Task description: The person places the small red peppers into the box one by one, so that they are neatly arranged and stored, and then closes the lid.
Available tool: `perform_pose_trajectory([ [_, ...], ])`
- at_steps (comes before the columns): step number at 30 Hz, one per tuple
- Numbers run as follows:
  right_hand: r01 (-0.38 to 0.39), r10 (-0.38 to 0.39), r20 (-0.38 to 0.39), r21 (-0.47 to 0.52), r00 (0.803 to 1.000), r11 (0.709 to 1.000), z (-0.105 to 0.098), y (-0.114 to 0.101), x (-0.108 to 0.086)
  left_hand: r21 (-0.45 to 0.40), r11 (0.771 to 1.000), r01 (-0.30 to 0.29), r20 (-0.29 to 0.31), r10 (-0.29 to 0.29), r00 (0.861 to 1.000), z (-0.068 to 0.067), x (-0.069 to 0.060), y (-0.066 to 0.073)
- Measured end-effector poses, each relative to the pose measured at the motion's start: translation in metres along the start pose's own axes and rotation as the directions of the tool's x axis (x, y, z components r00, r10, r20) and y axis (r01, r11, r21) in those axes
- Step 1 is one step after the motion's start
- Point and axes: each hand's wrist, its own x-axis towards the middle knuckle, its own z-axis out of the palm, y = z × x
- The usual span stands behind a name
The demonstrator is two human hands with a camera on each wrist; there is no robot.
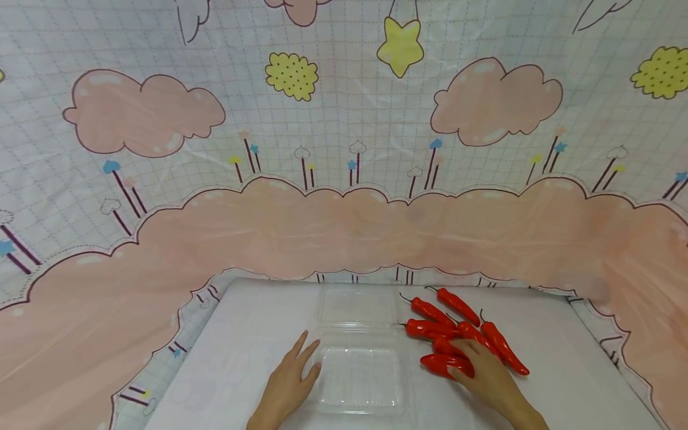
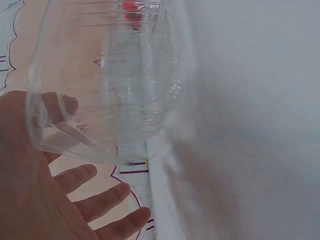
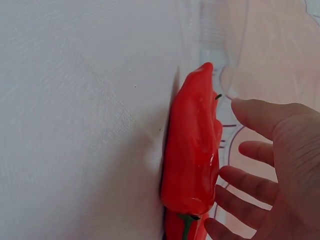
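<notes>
Head view, near to far: left hand (image 1: 290,376) loosely spread just left of the clear container (image 1: 360,376), holding nothing; can't tell if the thumb touches it. Right hand (image 1: 486,376) over the near end of the red pepper pile, thumb by the nearest pepper (image 1: 443,363), fingers over the second pepper (image 1: 443,346). Right wrist view shows those fingers half extended with a gap to the thumb, no grip; fingertip contact unclear. Container lies unfolded on the white bench (image 1: 231,334), no pepper in it, far half behind the near one. Other peppers (image 1: 430,328) fan out right and further back, then patterned cloth (image 1: 344,227). My read: step in hand is the reach, pick not yet made. Next move calls for closing thumb and fingers round one pepper without dragging its neighbours; left hand looks placed to steady the container
</notes>
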Motion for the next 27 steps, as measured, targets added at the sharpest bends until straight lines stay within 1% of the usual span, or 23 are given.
perform_pose_trajectory([
  [7, -0.008, 0.008, -0.001, -0.014, 1.0, 1.0, 0.0005, 0.0017, -0.0005, -0.019, 1.0, 0.001, -0.003, -0.001, 1.0, 0.0045, -0.0029, -0.0055],
  [18, -0.013, 0.013, -0.001, -0.062, 1.0, 0.998, -0.0003, 0.0045, -0.002, -0.047, 0.999, -0.007, 0.006, 0.007, 1.0, 0.007, -0.0042, -0.0083],
  [27, -0.06, 0.063, 0.026, -0.077, 0.998, 0.995, -0.0023, 0.0069, -0.0032, -0.055, 0.998, -0.005, 0.004, 0.005, 1.0, 0.0067, -0.0044, -0.009],
])
